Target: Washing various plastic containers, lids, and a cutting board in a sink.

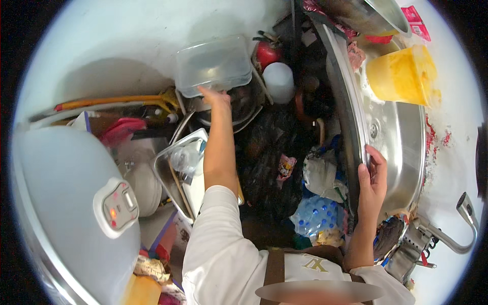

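My left hand (216, 100) is stretched far forward and grips the near edge of a clear rectangular plastic container (213, 65). Its fingers are partly hidden behind the plastic. Beneath that container is a crate-like holder with dark pans (244, 103) in it. A white cylindrical tub (279, 83) stands just right of it, with a red round object (268, 53) behind. On the right, my right hand (373, 179) grips the front rim of a stainless steel sink (392, 152), the thumb on the near side and the fingers over the edge.
A large white appliance (68, 198) with a lit button panel fills the left. A metal tray (162, 162) holds a clear plastic cup. Black plastic bags (263, 171) and a blue-dotted bag (318, 215) lie below. A yellow-stained tub (400, 76) and a faucet (446, 240) are at the sink.
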Action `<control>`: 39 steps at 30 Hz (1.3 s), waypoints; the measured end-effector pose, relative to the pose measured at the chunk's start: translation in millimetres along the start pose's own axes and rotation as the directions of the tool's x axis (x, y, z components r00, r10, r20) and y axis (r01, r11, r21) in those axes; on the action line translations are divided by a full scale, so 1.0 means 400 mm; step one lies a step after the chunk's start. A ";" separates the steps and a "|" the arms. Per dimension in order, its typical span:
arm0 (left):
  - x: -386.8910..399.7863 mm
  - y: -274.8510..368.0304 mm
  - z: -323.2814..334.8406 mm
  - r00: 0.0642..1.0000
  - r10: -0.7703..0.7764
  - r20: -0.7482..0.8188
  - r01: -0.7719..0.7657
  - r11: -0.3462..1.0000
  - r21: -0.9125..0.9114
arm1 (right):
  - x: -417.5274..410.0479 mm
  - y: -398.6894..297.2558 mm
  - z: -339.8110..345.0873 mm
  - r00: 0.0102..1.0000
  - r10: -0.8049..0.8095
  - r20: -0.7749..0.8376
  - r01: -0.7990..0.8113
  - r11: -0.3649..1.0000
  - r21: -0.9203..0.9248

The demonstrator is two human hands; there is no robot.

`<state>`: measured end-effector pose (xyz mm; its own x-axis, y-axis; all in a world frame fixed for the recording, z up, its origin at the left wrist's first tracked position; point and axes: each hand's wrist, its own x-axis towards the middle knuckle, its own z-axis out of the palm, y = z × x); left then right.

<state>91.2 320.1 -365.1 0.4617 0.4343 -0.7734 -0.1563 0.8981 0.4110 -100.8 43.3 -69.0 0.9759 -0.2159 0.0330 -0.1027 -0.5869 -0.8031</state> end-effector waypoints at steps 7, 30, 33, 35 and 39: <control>-0.292 0.051 -0.187 0.910 -0.029 0.414 -0.094 0.958 0.272 | 0.014 0.012 -0.021 1.000 -0.007 -0.017 0.009 0.997 0.079; -0.035 0.173 -0.593 0.940 0.269 -0.210 -0.043 0.703 0.710 | 0.016 0.012 -0.017 0.998 0.010 0.067 -0.021 0.986 0.166; -0.024 0.197 -0.634 0.919 0.344 -0.195 0.014 0.465 0.885 | 0.015 0.010 -0.005 0.996 0.004 0.087 -0.020 0.982 0.187; -0.077 0.124 -0.581 0.914 0.354 -0.201 0.065 0.361 0.930 | 0.021 0.031 -0.025 0.999 0.010 0.050 -0.017 0.988 0.155; -0.062 0.210 -0.635 0.916 0.367 -0.163 0.006 0.395 0.919 | 0.017 0.007 -0.001 0.998 -0.034 0.061 0.023 0.985 0.173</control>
<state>-155.2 402.1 -434.0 0.2229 0.7384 -0.6364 0.7434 0.2936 0.6010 -94.4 39.6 -70.8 0.9887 -0.1477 0.0243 -0.0450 -0.4481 -0.8928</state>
